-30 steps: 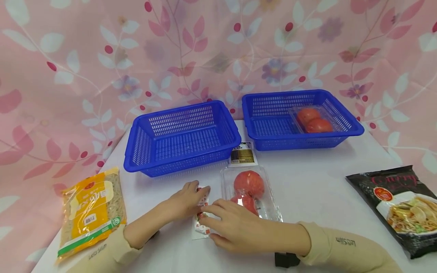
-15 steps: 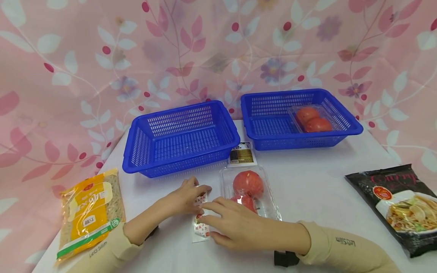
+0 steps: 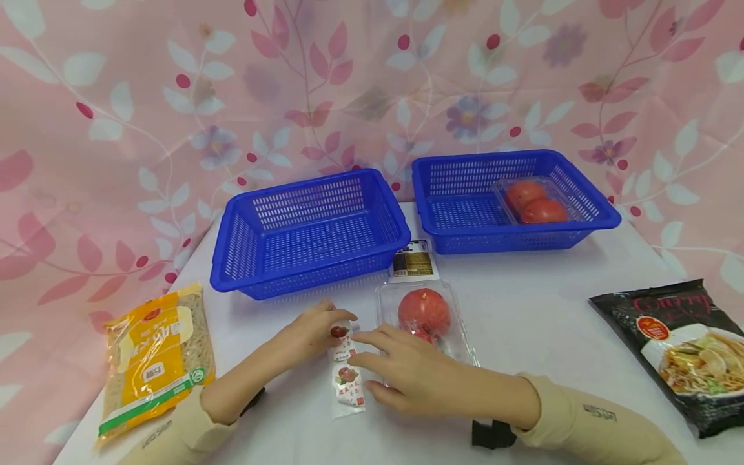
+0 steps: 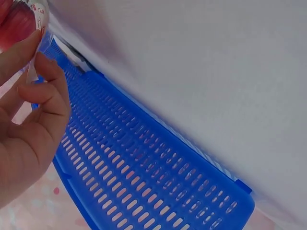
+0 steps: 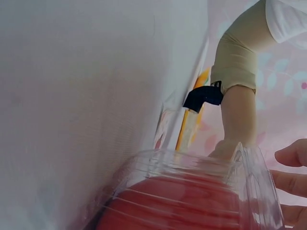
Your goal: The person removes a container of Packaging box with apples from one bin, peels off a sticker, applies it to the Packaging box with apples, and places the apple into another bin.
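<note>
A narrow white strip of printed labels [image 3: 349, 384] with red fruit pictures lies on the table in the head view. My left hand [image 3: 314, 328] pinches its far end between thumb and finger; in the left wrist view a thin white edge of the label strip [image 4: 32, 69] shows between the fingertips. On the other side of it, my right hand [image 3: 415, 368] has its fingers loosely spread, tips at the strip's right edge; whether they touch is unclear. Under and beyond that hand sits a clear plastic box [image 3: 462, 336] with red tomatoes [image 3: 424, 310], partly covered by the hand.
Two blue baskets stand at the back: the left basket [image 3: 308, 274] and the right basket [image 3: 500, 242], which holds another box of tomatoes [image 3: 543, 210]. A small printed packet [image 3: 413, 263] lies between them. Noodle bags flank the hands, yellow [image 3: 157, 355] and black [image 3: 686, 355].
My left hand has drawn slightly back to the left, and more of the label strip's print shows. My right hand has shifted a little right and up. Baskets and bags stay put.
</note>
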Demonstrator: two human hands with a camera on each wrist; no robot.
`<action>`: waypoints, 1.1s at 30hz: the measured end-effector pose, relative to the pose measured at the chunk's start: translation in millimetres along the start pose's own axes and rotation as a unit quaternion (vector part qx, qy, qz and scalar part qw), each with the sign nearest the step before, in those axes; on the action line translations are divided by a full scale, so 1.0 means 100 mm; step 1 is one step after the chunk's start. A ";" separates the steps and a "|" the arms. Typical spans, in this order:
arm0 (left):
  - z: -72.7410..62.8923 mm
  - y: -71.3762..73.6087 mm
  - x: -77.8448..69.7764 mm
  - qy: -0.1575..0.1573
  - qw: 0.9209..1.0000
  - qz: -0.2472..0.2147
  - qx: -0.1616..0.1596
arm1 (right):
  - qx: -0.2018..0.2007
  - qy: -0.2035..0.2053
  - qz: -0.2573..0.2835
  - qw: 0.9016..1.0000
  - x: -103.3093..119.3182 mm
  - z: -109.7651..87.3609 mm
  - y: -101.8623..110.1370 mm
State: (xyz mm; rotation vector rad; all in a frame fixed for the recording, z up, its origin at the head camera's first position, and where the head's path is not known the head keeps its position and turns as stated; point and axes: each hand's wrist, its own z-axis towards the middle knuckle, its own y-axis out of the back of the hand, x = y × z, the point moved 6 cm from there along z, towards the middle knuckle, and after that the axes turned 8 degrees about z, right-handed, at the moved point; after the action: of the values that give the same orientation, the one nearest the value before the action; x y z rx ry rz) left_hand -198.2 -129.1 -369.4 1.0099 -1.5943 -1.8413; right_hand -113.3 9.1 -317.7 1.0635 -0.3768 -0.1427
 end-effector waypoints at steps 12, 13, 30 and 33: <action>-0.09 0.41 -0.16 -0.049 0.989 -0.100 -0.093 | -0.035 -0.055 0.028 0.997 -0.10 -0.03 0.23; -0.10 0.45 -0.19 -0.051 0.988 -0.103 -0.104 | -0.038 -0.061 0.031 0.997 -0.11 -0.04 0.25; -0.41 0.98 -0.78 -0.151 0.948 -0.070 -0.270 | -0.193 0.037 0.055 0.979 0.04 -0.01 0.58; -0.43 1.01 -0.85 -0.171 0.944 -0.094 -0.268 | -0.209 0.064 0.052 0.974 0.09 0.00 0.61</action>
State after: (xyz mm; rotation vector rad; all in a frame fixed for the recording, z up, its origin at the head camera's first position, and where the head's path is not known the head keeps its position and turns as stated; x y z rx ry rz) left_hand -122.4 -109.0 -254.6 0.6317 -1.0768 -2.5025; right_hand -109.0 36.1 -262.8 0.6319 -0.2693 -0.0541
